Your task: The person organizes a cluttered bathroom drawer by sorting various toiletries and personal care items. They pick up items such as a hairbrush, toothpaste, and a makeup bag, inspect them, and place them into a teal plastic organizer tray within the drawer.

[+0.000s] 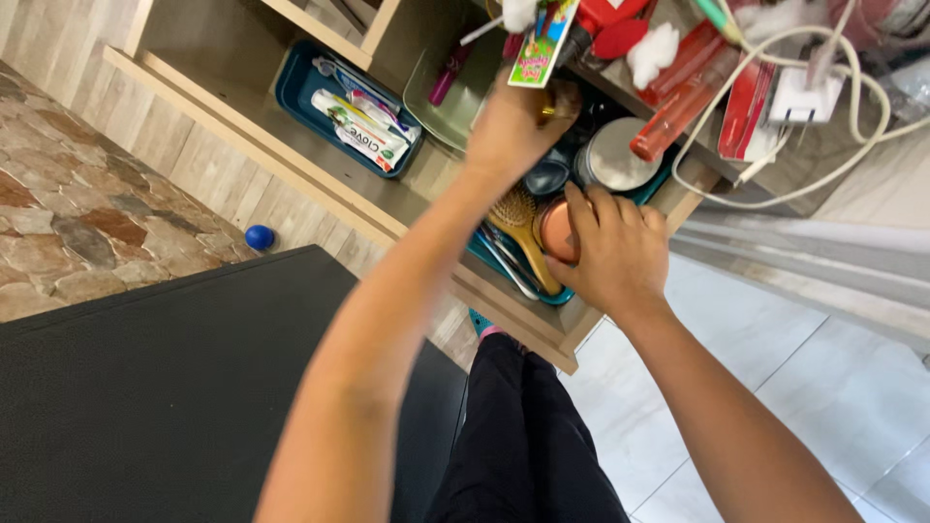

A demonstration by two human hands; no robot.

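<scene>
I see right hand (618, 254) fingers curled on copper tin (556, 230); left hand (513, 121) pinching colourful packet (541, 44) above

I have one view only, from the camera on the head. It looks steeply down along both forearms, tilted so the wooden shelf (320, 199) runs slantwise across the top. It sits close: the arms fill the middle, black trousers (528, 436) and white floor tiles (823, 387) lie below.
</scene>
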